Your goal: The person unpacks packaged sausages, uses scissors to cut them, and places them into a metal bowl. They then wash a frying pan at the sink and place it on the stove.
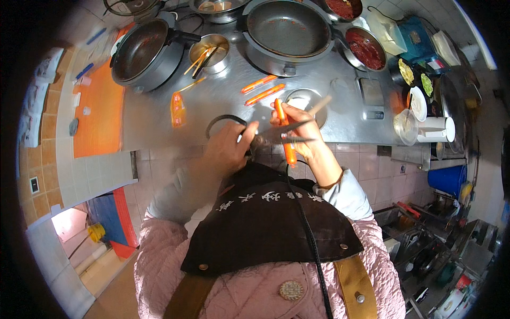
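Note:
A pair of scissors is in my left hand, its blades apart and reaching across towards the other hand. My right hand holds a sausage in orange wrapping, upright in the picture, between thumb and fingers. The blades pass close to the sausage; whether they touch it cannot be told. Two more wrapped sausages lie side by side on the steel table. Behind my right hand is a round metal bowl with something white in it and a wooden handle sticking out.
Two round electric pans stand at the back. Between them is a steel pot with chopsticks. An orange wrapper lies at left. A bowl of red sauce, a kitchen scale and a white jug stand at right.

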The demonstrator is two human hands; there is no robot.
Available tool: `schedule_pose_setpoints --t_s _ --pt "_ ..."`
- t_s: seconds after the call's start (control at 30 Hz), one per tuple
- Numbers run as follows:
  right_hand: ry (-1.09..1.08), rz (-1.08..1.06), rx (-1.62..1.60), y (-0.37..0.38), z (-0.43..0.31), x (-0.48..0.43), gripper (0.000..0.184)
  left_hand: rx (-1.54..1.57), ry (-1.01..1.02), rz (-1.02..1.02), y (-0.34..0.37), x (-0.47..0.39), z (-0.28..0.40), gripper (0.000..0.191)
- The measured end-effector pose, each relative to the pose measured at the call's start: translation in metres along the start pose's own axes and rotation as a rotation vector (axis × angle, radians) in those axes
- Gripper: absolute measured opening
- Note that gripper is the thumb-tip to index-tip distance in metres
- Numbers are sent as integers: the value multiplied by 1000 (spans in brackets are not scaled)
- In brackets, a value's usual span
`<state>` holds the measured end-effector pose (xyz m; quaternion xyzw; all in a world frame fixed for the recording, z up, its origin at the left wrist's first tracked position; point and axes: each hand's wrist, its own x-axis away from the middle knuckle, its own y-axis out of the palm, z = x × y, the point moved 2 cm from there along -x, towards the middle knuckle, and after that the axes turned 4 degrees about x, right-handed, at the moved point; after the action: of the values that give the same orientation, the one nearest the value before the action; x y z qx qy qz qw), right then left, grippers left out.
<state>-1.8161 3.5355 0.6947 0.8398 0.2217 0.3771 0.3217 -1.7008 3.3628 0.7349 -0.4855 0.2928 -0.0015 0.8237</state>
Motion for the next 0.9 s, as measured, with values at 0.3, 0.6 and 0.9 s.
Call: schedule_pose_setpoints --t_s 0.3,0.6,0.9 --pt "-156 112 -541 -48 -13 -51 22 178 105 32 -23 47 7 65" --pt "-342 11 -438 -30 -51 -28 25 -28 -513 -71 4 124 -58 64" --pt "-341 -3 -43 22 -26 6 35 -112 -933 -111 118 117 -168 55"
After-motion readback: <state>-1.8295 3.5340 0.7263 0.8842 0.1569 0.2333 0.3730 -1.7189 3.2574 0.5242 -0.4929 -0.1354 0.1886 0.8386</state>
